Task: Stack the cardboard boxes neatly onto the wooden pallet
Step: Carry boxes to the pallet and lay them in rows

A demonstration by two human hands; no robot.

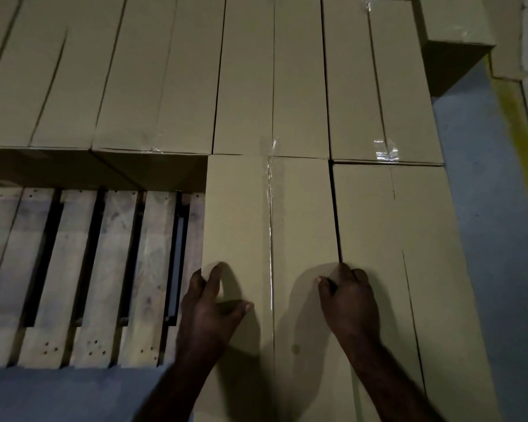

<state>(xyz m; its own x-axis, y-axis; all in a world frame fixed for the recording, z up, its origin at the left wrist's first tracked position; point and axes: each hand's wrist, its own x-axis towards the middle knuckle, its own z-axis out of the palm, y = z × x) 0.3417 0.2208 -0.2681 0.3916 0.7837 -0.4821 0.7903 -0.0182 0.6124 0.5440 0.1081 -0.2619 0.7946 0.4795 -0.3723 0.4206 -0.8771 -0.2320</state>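
Cardboard boxes (153, 86) fill the far row across the top of the frame, set side by side with their taped seams running away from the camera. In front of that row, in the lower right of the frame, two more lie on the wooden pallet (63, 269). The right-hand box (393, 239) sits at the pallet's edge by the grey floor (485, 208). The front box (241, 208) lies just beside it, with a thin dark gap showing between the two.

Both hands are on the front box at its near end. The left hand (209, 306) has its fingers (215, 275) curled over the box's left edge and its thumb spread on the lid. The right hand (349, 300) has its fingers hooked into the gap at the box's right edge, with the thumb on top. The light is dim, so how deep they reach is unclear, but it looks like a grip on the box from both sides.

By my reading the work is past halfway on this layer. The far row is laid, and the near row is begun from the right. The front box is down but probably needs pressing flush against its neighbour. Bare slats in the lower left of the frame are not yet covered. Spare boxes (451, 25) wait off the pallet in the upper right of the frame.
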